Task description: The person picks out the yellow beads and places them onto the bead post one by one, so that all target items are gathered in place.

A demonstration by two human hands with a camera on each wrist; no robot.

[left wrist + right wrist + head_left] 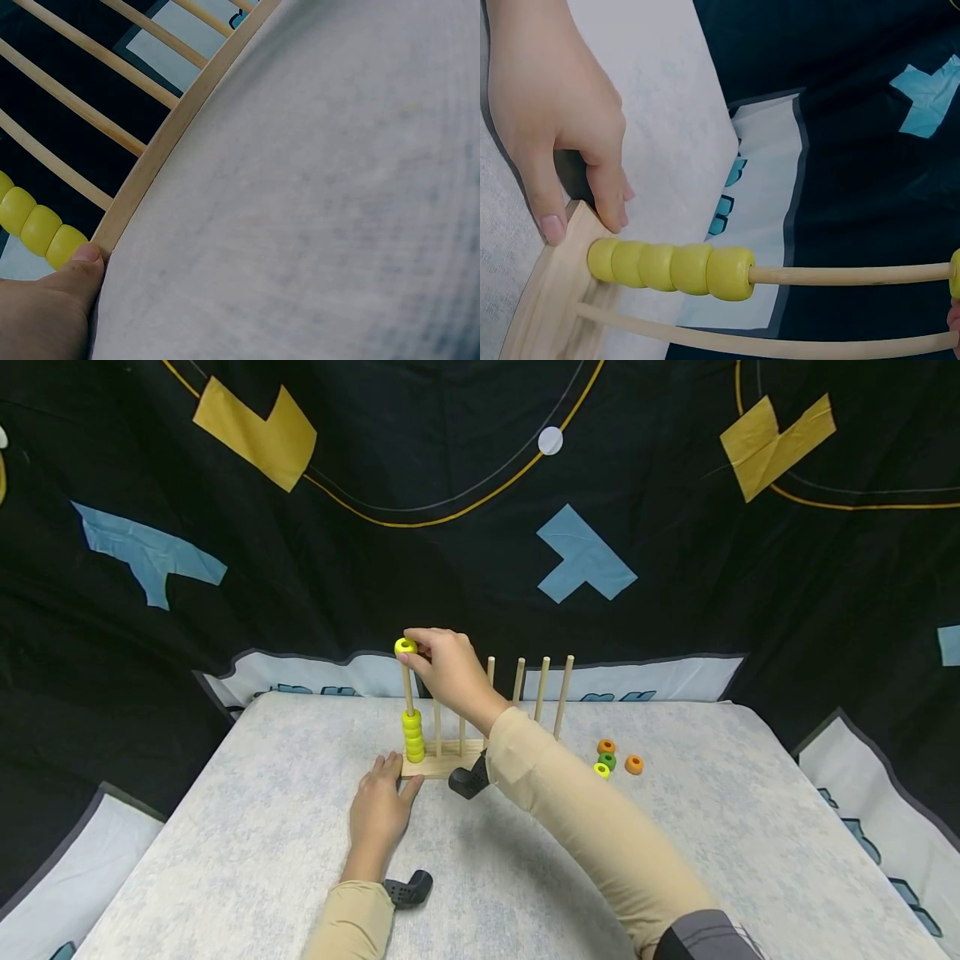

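A wooden peg rack [442,766] with several upright dowels stands on the table. Several yellow beads [413,737] are stacked at the bottom of its leftmost dowel. At the top of that same dowel, my right hand [453,672] pinches another yellow bead [405,647] between thumb and fingers; in the right wrist view this bead [955,275] shows only at the edge. My left hand [380,810] holds the left end of the rack's base, thumb on the front edge and fingers at the end, as the right wrist view shows. My right forearm hides part of the rack.
To the right of the rack lie loose beads: an orange one [606,746], a green one [607,761] and a yellow one [602,771] close together, with another orange bead [634,765] apart. A dark cloth [450,577] hangs behind the pale table [247,827].
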